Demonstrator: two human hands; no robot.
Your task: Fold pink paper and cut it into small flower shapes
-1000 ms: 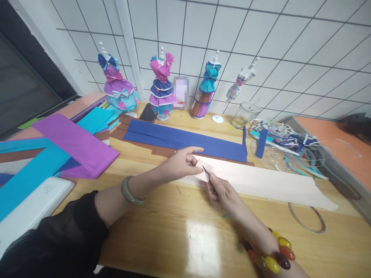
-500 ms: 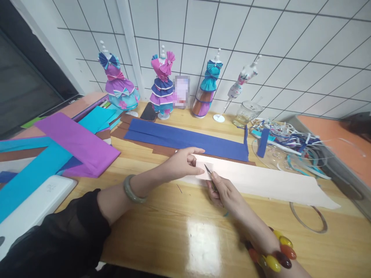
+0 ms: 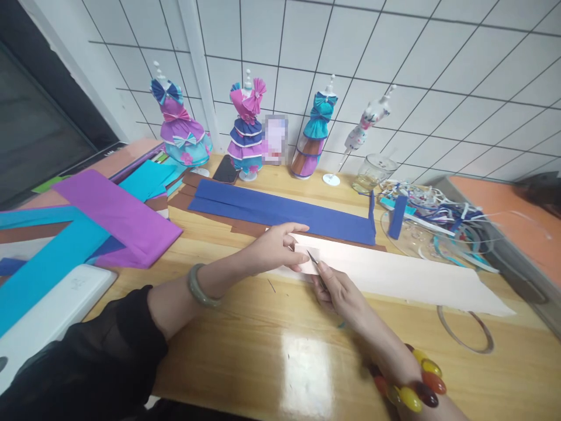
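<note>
Between the thumb and fingers of my left hand (image 3: 280, 250) is a small pale pink piece of paper (image 3: 310, 266). My right hand (image 3: 339, 289) is closed around small scissors (image 3: 312, 258); their dark pointed tip lies over the pale piece, while the handles are mostly hidden by my fingers. Both hands are above the table, over the left end of a long pale pink paper strip (image 3: 407, 279). Behind it lies a wide dark blue strip (image 3: 280, 207) on top of brown paper (image 3: 245, 229).
Dressed mini mannequins (image 3: 246, 128) and a bare, tilted one (image 3: 370, 120) stand along the tiled wall. A glass jar (image 3: 376, 172) and a heap of paper offcuts (image 3: 433, 204) are at the right. Purple (image 3: 118, 216) and turquoise strips cover the left, beside a white device (image 3: 65, 310).
The scissors' tip has shifted slightly left over the small pale piece, which shows tilted a little differently. My left hand has barely moved.
</note>
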